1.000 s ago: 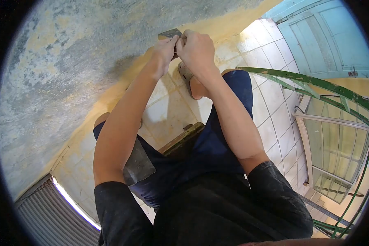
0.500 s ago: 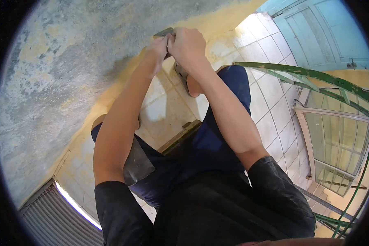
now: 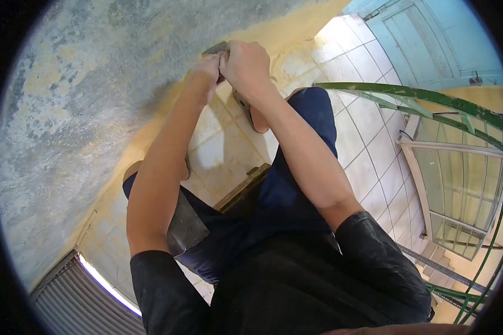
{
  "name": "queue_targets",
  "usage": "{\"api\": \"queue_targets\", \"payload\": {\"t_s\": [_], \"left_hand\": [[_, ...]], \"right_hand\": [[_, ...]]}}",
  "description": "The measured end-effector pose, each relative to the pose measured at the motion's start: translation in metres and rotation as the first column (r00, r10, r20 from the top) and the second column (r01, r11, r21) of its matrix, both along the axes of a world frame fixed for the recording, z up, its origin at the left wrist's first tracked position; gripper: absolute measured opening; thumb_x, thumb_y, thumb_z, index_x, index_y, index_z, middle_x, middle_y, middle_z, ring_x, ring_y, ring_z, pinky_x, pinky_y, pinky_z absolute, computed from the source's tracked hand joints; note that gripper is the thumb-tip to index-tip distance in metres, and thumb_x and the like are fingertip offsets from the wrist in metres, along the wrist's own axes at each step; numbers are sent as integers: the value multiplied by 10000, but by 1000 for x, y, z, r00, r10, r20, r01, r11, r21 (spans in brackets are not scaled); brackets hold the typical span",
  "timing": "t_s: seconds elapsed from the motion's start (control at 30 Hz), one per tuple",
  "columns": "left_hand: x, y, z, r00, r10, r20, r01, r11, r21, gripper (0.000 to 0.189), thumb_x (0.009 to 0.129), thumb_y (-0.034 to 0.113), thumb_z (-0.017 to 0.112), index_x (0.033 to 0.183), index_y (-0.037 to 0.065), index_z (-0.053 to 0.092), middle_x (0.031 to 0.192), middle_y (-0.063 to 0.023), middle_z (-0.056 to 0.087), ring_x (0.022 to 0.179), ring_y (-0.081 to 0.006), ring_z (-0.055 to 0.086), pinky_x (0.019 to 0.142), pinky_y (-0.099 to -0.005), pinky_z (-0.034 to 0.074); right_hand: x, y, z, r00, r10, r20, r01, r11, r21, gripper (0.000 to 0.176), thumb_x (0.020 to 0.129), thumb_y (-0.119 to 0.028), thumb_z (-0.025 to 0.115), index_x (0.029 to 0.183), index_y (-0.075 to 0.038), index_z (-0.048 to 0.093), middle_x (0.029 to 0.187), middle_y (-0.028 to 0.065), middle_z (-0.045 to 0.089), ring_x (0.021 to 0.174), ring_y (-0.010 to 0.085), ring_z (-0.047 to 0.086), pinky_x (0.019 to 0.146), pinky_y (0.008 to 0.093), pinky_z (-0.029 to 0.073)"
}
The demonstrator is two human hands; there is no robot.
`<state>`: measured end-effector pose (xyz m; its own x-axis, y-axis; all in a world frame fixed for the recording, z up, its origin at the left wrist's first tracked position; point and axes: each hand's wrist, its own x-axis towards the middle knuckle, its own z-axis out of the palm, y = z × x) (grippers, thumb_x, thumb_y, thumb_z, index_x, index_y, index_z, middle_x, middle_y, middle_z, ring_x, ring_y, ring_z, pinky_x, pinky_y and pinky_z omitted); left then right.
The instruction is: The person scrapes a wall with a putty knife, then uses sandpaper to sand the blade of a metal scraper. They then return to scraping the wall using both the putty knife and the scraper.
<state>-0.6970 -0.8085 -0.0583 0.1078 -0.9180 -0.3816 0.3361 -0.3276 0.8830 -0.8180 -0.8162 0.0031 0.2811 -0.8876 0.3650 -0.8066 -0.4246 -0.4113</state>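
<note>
Both hands meet at the foot of a mottled grey and yellow wall (image 3: 95,100). My left hand (image 3: 208,68) is closed round a dark flat scraper-like tool (image 3: 216,48), whose edge shows above the fingers against the wall. My right hand (image 3: 246,61) is closed on the same tool, pressed beside the left one. The fingers hide most of the tool. A grey flat plate (image 3: 188,225) rests by my left thigh, partly behind the left forearm.
White floor tiles (image 3: 369,167) lie below. A wooden piece (image 3: 243,187) is between my legs. Green metal bars (image 3: 419,95) and a glass-paned frame (image 3: 458,184) stand at right, a blue door (image 3: 436,44) at upper right, a corrugated shutter (image 3: 84,296) at lower left.
Both hands, still together on the tool, have shifted slightly left along the wall. The view has moved a little.
</note>
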Motion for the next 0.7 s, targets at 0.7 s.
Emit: {"api": "queue_targets", "payload": {"t_s": [0.7], "left_hand": [[2, -4, -5, 986, -1, -166, 15, 997, 80, 246, 1050, 263, 459, 1058, 102, 645, 977, -22, 660, 899, -162, 609, 826, -316, 508]], "right_hand": [[2, 1, -8, 996, 66, 55, -65, 998, -10, 179, 850, -196, 625, 799, -35, 687, 724, 217, 666, 703, 432, 657, 660, 518, 522]]}}
